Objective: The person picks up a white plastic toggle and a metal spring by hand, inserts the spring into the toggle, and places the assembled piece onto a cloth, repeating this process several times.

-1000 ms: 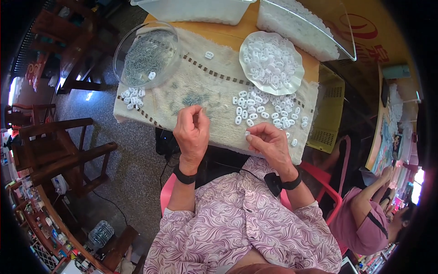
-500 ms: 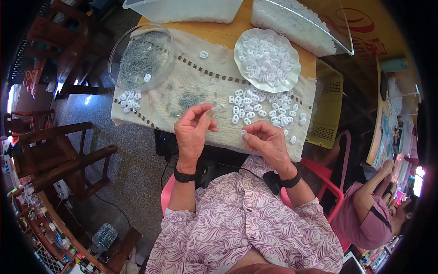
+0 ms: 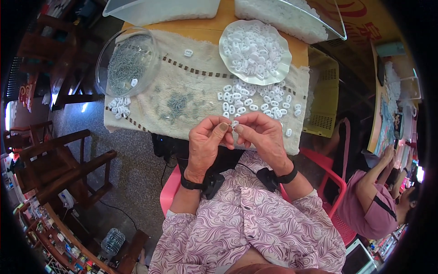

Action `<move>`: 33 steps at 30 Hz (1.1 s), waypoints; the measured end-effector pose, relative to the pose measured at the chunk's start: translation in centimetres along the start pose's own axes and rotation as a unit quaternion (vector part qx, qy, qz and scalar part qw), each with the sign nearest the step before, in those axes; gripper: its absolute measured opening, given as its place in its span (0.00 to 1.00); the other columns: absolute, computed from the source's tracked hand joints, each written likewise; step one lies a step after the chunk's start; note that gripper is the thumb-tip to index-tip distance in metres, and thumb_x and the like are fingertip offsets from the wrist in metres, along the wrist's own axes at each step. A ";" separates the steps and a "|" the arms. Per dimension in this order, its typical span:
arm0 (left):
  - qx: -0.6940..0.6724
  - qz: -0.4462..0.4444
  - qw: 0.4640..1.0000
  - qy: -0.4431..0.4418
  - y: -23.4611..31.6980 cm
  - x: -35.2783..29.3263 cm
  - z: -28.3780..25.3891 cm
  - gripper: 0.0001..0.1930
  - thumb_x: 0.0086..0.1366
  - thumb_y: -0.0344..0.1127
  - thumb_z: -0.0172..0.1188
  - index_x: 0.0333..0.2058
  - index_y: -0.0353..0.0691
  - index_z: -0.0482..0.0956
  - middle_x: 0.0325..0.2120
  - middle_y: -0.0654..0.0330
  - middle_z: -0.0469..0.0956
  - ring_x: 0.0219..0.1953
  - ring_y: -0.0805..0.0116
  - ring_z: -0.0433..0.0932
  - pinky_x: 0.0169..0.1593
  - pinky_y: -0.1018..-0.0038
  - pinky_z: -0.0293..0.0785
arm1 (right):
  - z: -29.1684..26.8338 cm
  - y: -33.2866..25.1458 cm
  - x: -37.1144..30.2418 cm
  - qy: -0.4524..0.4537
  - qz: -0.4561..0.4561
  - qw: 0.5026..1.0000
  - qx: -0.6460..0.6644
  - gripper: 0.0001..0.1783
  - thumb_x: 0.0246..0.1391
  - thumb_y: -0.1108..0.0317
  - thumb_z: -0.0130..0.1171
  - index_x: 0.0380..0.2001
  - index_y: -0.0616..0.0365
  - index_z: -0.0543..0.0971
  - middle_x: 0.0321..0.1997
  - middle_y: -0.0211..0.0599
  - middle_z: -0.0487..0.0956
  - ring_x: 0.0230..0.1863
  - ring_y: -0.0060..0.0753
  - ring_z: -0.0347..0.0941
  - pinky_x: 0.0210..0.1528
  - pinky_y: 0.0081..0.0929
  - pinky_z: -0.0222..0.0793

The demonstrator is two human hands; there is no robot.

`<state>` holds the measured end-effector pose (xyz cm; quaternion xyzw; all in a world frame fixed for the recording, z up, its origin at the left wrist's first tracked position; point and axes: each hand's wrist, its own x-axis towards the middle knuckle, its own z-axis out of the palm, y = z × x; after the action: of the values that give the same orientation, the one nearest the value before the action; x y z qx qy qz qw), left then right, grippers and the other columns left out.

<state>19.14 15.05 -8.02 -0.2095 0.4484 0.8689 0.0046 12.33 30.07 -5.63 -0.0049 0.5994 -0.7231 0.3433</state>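
In front of my chest, my left hand [image 3: 204, 144] and my right hand [image 3: 265, 139] meet fingertip to fingertip. Thumb and finger of the right pinch a small white plastic oval piece with two holes [image 3: 235, 123]. The left hand's thumb and finger are pressed together against its left side; whatever they hold is too small to make out. Just beyond lies a group of like white pieces [image 3: 253, 108], below a scalloped white plate [image 3: 286, 58] heaped with more. Left of them, short thin grey metal parts [image 3: 177, 104] form a loose pile on the cloth [image 3: 200, 81].
A clear round bowl [image 3: 98, 68] of grey metal parts stands at the left, with several white pieces [image 3: 119, 108] by it. Two clear bins [image 3: 159, 10] line the back. A yellow crate [image 3: 325, 98] and a seated person [image 3: 372, 205] are at the right; wooden chairs [image 3: 68, 169] at the left.
My left hand has moved right and lower, and my right hand slightly left, so their fingertips now meet at the white piece. The view has shifted a little, moving the table leftward.
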 end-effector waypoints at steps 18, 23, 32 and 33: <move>0.041 0.002 0.999 -0.018 -0.1 -0.1 0.1 0.08 0.67 0.30 0.55 0.39 0.31 0.76 0.24 0.62 0.77 0.23 0.79 0.75 0.27 0.82 0.75 | -0.3 0.1 -0.2 -0.004 0.003 1.000 -0.001 0.09 0.56 0.74 0.59 0.40 0.64 0.77 0.29 0.29 0.79 0.26 0.13 0.73 0.25 0.10 0.68; 0.061 0.014 0.998 -0.015 0.0 -0.2 0.3 0.07 0.67 0.30 0.55 0.38 0.31 0.76 0.24 0.63 0.76 0.23 0.79 0.74 0.27 0.83 0.75 | -0.1 0.1 -0.3 0.000 -0.012 1.000 -0.007 0.09 0.55 0.76 0.59 0.40 0.65 0.77 0.30 0.30 0.80 0.27 0.13 0.74 0.26 0.11 0.69; 0.151 0.079 0.985 0.015 -0.4 -0.4 0.6 0.06 0.66 0.29 0.55 0.36 0.33 0.77 0.24 0.64 0.76 0.23 0.81 0.74 0.25 0.83 0.75 | 0.0 1.2 -0.4 0.028 -0.150 0.981 -0.117 0.07 0.53 0.81 0.59 0.36 0.67 0.78 0.32 0.32 0.76 0.26 0.17 0.74 0.27 0.12 0.71; 0.151 0.079 0.985 0.015 -0.4 -0.4 0.6 0.06 0.66 0.29 0.55 0.36 0.33 0.77 0.24 0.64 0.76 0.23 0.81 0.74 0.25 0.83 0.75 | -0.1 1.2 -0.5 0.028 -0.172 0.971 -0.163 0.06 0.52 0.82 0.59 0.35 0.68 0.78 0.31 0.32 0.75 0.26 0.17 0.75 0.27 0.13 0.72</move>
<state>19.35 15.82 -7.91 -0.1830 0.5893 0.7860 -0.0390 13.24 30.32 -6.52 -0.1434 0.7088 -0.6638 0.1910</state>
